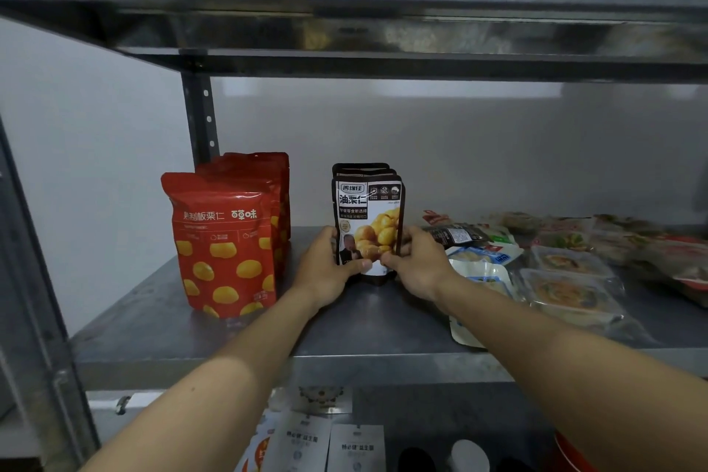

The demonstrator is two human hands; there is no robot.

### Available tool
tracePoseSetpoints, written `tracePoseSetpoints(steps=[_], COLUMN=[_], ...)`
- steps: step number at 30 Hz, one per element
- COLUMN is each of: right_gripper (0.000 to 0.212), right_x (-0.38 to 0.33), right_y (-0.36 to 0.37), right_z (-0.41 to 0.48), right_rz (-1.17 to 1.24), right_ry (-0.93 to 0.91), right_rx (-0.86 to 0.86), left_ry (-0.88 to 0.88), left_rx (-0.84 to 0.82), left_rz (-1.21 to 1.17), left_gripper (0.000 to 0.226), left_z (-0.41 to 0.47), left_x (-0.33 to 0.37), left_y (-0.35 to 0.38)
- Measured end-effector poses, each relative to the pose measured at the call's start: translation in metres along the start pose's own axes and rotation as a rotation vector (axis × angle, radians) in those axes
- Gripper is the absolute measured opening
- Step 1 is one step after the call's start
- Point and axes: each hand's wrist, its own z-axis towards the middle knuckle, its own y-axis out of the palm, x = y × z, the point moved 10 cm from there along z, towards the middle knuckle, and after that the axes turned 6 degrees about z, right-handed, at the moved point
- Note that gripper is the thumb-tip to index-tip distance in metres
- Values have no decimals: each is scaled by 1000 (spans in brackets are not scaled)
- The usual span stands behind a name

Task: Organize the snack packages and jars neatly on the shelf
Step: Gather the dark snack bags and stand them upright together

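Three dark chestnut pouches (367,211) stand upright in a row, one behind another, at the middle of the metal shelf (214,341). My left hand (329,268) grips the lower left edge of the front pouch, thumb across its face. My right hand (415,259) grips the lower right edge in the same way. To the left, three red chestnut bags (226,238) stand upright, one behind another, near the shelf post.
A loose heap of flat snack packs and clear sealed trays (567,276) lies on the right part of the shelf. A white pouch (465,333) overhangs near the front edge. The upper shelf (383,31) hangs low overhead. White packets (329,444) lie on the shelf below.
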Motion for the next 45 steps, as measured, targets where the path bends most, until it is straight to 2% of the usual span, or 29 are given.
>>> tracePoseSetpoints(steps=[3, 6, 9, 11, 13, 15, 19, 24, 29, 33, 39, 45], right_gripper=[55, 57, 61, 68, 74, 78, 79, 81, 64, 60, 62, 56], right_x=[-1, -17, -36, -43, -44, -39, -29, -16, -9, 7, 40, 77], right_y=[-8, -21, -33, -40, -47, -59, -90, -129, -155, -160, -162, -149], right_z=[-5, -17, -38, -53, -65, -75, -90, -90, -71, -34, 37, 89], right_rz=[-37, -242, -535, -686, -802, -858, -851, -855, -781, -695, -594, -547], right_ry=[29, -51, -172, -232, -284, -312, -328, -299, -282, -234, -86, 58], right_rx=[9, 17, 0, -17, -52, -70, -107, -123, -97, -121, -161, -287], left_ry=[-2, 11, 93, 215, 339, 386, 355, 351, 409, 377, 167, -16], left_rx=[27, 105, 196, 230, 209, 165, 67, 27, 15, -31, -184, -337], left_rz=[114, 388, 657, 804, 924, 977, 993, 1031, 988, 959, 855, 745], left_gripper=[57, 69, 59, 50, 48, 50, 59, 62, 58, 58, 54, 74], left_z=[-5, -19, -42, -61, -78, -90, -102, -103, -83, -40, 48, 98], left_x=[6, 16, 43, 68, 92, 109, 136, 164, 182, 177, 130, 82], left_y=[-6, -21, -35, -35, -23, -7, 29, 70, 101, 127, 162, 191])
